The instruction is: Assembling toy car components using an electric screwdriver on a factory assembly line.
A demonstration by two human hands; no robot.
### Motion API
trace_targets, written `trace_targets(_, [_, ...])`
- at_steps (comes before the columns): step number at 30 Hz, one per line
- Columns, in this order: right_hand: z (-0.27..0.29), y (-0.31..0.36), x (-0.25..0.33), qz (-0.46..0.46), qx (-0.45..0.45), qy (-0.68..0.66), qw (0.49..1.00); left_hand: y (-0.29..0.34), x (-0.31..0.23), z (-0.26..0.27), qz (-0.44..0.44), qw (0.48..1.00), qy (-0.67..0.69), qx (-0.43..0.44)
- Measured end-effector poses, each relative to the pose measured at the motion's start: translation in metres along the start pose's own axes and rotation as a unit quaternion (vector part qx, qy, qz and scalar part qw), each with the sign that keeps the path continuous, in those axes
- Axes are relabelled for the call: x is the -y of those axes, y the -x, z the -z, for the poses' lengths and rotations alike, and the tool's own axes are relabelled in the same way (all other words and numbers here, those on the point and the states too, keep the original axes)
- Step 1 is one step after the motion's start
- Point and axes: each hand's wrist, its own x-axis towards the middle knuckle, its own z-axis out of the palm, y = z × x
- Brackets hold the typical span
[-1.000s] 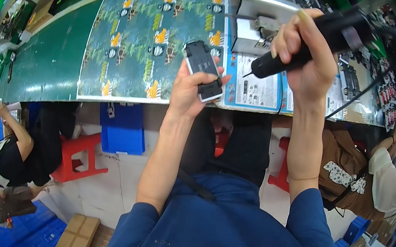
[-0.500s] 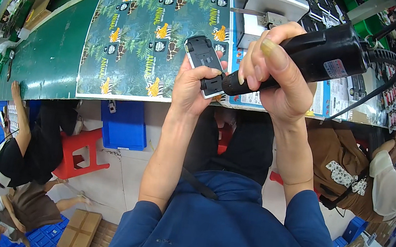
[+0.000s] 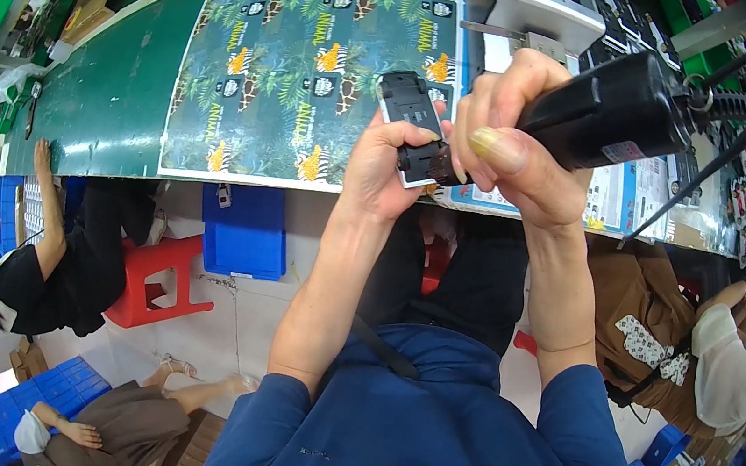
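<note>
My left hand [image 3: 378, 166] holds a toy car [image 3: 411, 103] with its black underside facing up and a white body edge showing around it. The thumb presses on the underside near the lower end. A black corded electric screwdriver [image 3: 612, 109] is gripped in my right hand [image 3: 545, 176], tilted with its nose toward the car. That nose sits at the car's lower end, beside my left thumb; its very tip is hidden, so contact with a screw cannot be seen. Both hands are above the near edge of the table.
A printed animal-pattern sheet [image 3: 268, 97] covers much of the green table [image 3: 118, 96]. A grey metal device [image 3: 548, 16] stands behind my right hand, with black parts [image 3: 631, 27] farther right. The screwdriver's cable [image 3: 695, 186] loops at right. Co-workers sit on both sides; a blue bin [image 3: 244, 244] is below.
The view has shifted slightly, so table and hands appear farther right. The screwdriver's nose stays at the car's lower end. At lower left, a person in a brown skirt has moved rightward.
</note>
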Motion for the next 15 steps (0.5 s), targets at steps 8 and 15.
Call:
trace_targets(8, [0.001,0.011,0.000,0.044,-0.015,-0.047,0.998,0.001,0.015,-0.025,-0.053,0.997,-0.021,-0.042])
trace_targets(15, [0.023,0.031,0.037,0.113,-0.043,-0.015,0.993,-0.006,-0.041,-0.034,-0.360,0.740,-0.568,0.020])
